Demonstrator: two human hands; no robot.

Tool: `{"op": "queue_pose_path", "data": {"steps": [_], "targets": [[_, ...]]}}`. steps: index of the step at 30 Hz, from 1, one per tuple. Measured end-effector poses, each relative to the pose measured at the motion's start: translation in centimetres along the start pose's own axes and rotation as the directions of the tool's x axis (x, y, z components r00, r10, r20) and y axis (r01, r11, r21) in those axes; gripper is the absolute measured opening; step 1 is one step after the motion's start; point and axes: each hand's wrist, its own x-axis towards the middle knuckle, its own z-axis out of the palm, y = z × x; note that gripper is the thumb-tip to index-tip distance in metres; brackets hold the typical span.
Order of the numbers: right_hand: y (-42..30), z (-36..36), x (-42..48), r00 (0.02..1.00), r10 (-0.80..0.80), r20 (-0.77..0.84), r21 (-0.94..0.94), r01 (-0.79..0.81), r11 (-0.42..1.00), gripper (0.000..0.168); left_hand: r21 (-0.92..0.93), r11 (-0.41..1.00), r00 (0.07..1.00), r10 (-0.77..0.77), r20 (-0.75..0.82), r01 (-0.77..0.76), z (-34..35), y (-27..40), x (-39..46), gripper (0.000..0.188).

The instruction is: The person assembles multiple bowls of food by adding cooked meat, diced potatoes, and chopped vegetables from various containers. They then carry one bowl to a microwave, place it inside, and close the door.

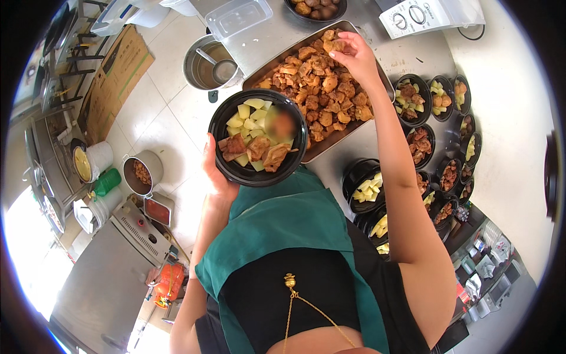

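My left hand (220,177) holds a round black plastic bowl (216,146) by its rim, above the table's near edge. Pale potato chunks (250,116) and several pieces of browned meat (258,148) lie in the bowl; one patch of its contents is blurred. Over the far right end of a large metal tray (329,146), my right hand (353,55) pinches a piece of browned meat (334,45) between thumb and fingers. The tray is heaped with similar meat chunks (325,88).
Filled black bowls (413,99) crowd the steel table's right side, some stacked. Another bowl (327,17) and a clear plastic lid (239,17) lie at the back. A pot with a ladle (210,64) adjoins the table's left edge. A Midea appliance (411,20) stands at the back right.
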Motion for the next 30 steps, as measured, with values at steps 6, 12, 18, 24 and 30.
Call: {"op": "queue_pose_path", "data": {"steps": [6, 12, 18, 24, 30], "targets": [[-8.9, 0.7, -6.5, 0.982, -0.119, 0.149, 0.314, 0.068, 0.947, 0.042, 0.007, 1.0, 0.999, 0.007, 0.04, -0.007, -0.2, -0.7, 0.6, 0.059], [-15.1, 2.8, -12.6, 0.927, -0.288, 0.239, 0.211, 0.24, 0.948, 0.034, 0.038, 0.999, 0.994, -0.022, 0.109, 0.018, 1.0, -0.7, 0.6, 0.06], [-16.3, 4.5, -14.7, 0.772, -0.556, 0.308, -0.228, 0.627, 0.744, 0.028, 0.072, 0.997, 0.981, -0.027, 0.19, 0.014, 1.6, -1.2, -0.5, 0.056], [-15.5, 1.2, -14.8, 0.843, -0.526, 0.112, -0.092, 0.536, 0.839, 0.022, 0.037, 0.998, 0.987, -0.047, 0.151, 0.042, 0.4, -2.0, -0.6, 0.055], [-6.5, -6.3, -15.3, 0.922, 0.021, -0.388, 0.102, 0.02, 0.995, 0.018, 0.065, 0.998, 0.998, -0.029, 0.063, 0.025, -0.7, -2.3, -0.6, 0.064]]}}
